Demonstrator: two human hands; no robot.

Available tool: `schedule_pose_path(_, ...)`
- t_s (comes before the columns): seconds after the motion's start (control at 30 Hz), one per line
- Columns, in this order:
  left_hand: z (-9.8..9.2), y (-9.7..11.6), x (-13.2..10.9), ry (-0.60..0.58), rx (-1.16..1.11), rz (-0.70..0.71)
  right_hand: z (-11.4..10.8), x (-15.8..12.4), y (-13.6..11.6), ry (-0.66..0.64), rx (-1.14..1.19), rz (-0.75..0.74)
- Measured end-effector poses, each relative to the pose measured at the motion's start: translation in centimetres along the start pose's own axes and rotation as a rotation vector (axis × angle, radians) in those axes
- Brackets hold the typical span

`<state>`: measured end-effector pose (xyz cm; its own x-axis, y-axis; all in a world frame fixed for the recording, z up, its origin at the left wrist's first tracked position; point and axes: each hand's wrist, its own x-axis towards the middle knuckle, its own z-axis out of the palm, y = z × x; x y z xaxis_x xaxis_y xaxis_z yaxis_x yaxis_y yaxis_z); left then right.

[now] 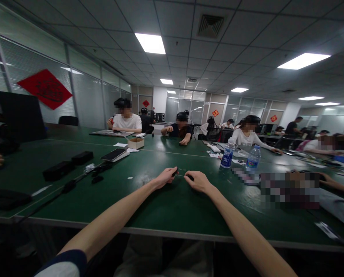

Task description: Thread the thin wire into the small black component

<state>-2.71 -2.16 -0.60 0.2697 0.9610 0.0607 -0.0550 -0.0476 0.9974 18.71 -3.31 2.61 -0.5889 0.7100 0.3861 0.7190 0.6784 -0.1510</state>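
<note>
Over the green table [149, 207], my left hand [165, 177] is closed, its thumb and fingers gripping a small dark piece [175, 172]. My right hand [199, 181] is closed too, curled around another small black piece [190, 177]. A thin pale line [180, 176] shows in the narrow gap between my hands; whether it joins the two pieces I cannot tell. Both pieces are too small and too covered by the fingers to name. To the left of my left hand lies a tiny white scrap [130, 178].
On the left are black boxes [59, 170], a dark cable [70, 185] and a phone [114, 154] on a white box. A small open carton [136, 143] stands farther back. Two bottles [227, 156] stand to the right. Several people sit around the table.
</note>
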Motion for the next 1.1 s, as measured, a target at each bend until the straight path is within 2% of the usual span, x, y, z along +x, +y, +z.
schedule_pose_path(0.37,-0.05,-0.26,0.3,-0.007,-0.012,0.011,0.5,0.2,0.42,0.028,-0.002,-0.019)
schedule_pose_path(0.73,-0.44,-0.7,0.64,-0.01,-0.031,0.019,0.86,0.21,0.7,-0.008,0.055,-0.055)
schedule_pose_path(1.1,0.0,-0.19,0.23,0.021,-0.019,0.009,0.56,0.13,0.31,-0.073,0.015,0.015)
